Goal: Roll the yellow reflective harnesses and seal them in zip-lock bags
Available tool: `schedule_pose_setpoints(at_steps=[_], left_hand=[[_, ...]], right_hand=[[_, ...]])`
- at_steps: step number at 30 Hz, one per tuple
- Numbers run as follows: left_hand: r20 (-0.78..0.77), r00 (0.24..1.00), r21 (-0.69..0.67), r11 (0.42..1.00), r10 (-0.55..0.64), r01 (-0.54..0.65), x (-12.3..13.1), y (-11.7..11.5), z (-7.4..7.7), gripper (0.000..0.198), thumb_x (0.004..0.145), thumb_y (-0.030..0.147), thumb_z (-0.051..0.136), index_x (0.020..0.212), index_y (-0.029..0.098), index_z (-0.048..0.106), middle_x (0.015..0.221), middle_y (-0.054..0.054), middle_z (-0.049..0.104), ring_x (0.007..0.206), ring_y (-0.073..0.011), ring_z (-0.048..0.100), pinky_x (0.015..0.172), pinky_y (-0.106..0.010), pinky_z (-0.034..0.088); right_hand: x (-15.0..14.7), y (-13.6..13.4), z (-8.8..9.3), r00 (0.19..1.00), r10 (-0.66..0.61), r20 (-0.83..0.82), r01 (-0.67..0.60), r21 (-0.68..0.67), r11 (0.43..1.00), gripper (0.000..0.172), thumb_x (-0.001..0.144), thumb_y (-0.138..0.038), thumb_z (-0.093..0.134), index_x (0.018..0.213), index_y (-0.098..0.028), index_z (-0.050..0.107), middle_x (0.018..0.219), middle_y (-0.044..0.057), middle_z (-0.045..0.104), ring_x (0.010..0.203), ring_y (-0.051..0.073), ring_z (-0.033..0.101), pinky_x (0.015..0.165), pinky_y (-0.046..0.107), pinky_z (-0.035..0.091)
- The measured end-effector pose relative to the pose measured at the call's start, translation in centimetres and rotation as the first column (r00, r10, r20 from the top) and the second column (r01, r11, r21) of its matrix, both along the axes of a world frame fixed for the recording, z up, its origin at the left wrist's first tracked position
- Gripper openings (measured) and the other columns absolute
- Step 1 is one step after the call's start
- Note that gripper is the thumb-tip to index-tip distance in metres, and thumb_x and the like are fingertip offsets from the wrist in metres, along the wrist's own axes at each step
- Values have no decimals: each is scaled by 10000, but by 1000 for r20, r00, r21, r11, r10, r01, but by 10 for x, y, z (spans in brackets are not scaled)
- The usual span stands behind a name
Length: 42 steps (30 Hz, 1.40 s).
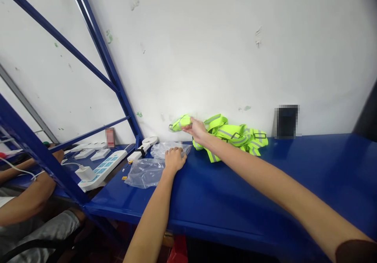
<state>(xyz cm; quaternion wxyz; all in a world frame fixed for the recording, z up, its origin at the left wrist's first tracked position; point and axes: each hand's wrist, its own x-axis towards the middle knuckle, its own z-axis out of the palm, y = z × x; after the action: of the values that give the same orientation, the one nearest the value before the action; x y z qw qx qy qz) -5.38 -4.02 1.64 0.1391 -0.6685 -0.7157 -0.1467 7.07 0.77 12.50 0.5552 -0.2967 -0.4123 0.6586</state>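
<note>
My right hand (198,130) is closed around a rolled neon-yellow reflective strap (180,122), lifted a little above the tabletop near the wall. Behind and to the right of that hand lies a loose heap of neon-yellow reflective straps (235,135) with grey stripes and black buckles. My left hand (174,159) rests palm down on clear plastic bags (146,172), its fingers over their right part. Whether its fingertips pinch the plastic cannot be made out.
A white power strip (103,170) with a plug and a white handheld fan (150,140) are at the left. Blue frame posts (103,47) rise there. Another person's arm (32,194) is beyond them. A dark blurred object (286,121) leans on the wall at right.
</note>
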Motion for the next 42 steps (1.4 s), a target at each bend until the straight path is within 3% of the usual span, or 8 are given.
schedule_pose_setpoints(at_steps=[7, 15, 16, 19, 23, 32, 38, 42], left_hand=[[-44, 997, 141, 988, -57, 63, 0, -7, 0, 269, 904, 298, 446, 914, 186, 691, 1080, -108, 692, 1107, -269, 576, 1042, -438, 332], [8, 999, 171, 985, -31, 29, -3, -8, 5, 324, 925, 319, 402, 905, 173, 691, 944, -108, 709, 918, -245, 646, 895, -367, 425], [16, 999, 195, 980, -38, 34, -3, -8, 7, 326, 927, 319, 399, 898, 175, 689, 934, -105, 708, 907, -245, 648, 878, -362, 428], [67, 997, 302, 953, -47, 25, -5, -9, 9, 324, 933, 313, 385, 889, 185, 679, 941, -91, 707, 903, -240, 652, 831, -339, 433], [129, 989, 440, 898, -73, 9, -3, -11, 11, 339, 956, 317, 343, 908, 198, 657, 966, -77, 709, 910, -213, 656, 793, -300, 436], [-44, 950, 454, 841, -309, 295, 22, -20, 21, 327, 963, 310, 339, 930, 202, 646, 943, -79, 711, 899, -197, 653, 840, -311, 451], [-215, 861, 254, 825, -460, 504, 64, -33, 10, 357, 960, 340, 354, 1178, 200, 600, 1027, -93, 696, 917, -221, 656, 829, -345, 465], [-136, 929, 140, 922, -343, 361, 83, -33, 2, 576, 956, 319, 354, 1498, 175, 223, 1070, -110, 688, 886, -232, 673, 805, -346, 483]], right_hand=[[-48, 10, -33, 953, 168, 251, -159, -54, 986, 333, 1016, -264, 249, 1159, -49, 459, 659, 37, 601, 638, 172, 672, 661, 311, 580], [29, -15, -52, 829, 32, 559, -218, 270, 938, 321, 838, -195, 587, 1157, -163, 585, 921, 72, 665, 825, 201, 654, 857, 345, 500], [46, -22, -55, 795, -16, 606, -249, 351, 903, 244, 813, -174, 615, 1056, -160, 637, 938, 78, 669, 909, 216, 635, 915, 342, 459], [97, -40, -68, 401, -529, 748, -560, 657, 504, 232, 890, -220, 505, 1064, -159, 645, 1031, 119, 663, 950, 246, 613, 876, 379, 445], [149, -51, -94, 156, -773, 615, -729, 600, 330, 252, 896, -200, 490, 1093, -162, 643, 1106, 140, 652, 1029, 268, 599, 880, 398, 453], [157, -30, -122, 17, -867, 499, -684, 638, 353, 405, 895, -223, 546, 1288, -122, 552, 1101, 187, 670, 1081, 328, 589, 957, 487, 409], [162, -40, -122, 133, -839, 527, -741, 615, 270, 280, 960, -198, 442, 1172, -176, 624, 996, 126, 705, 917, 249, 655, 826, 377, 457], [186, -54, -118, 216, -801, 559, -747, 623, 234, 273, 976, -217, 405, 1112, -186, 640, 977, 117, 713, 871, 240, 665, 781, 357, 462]])
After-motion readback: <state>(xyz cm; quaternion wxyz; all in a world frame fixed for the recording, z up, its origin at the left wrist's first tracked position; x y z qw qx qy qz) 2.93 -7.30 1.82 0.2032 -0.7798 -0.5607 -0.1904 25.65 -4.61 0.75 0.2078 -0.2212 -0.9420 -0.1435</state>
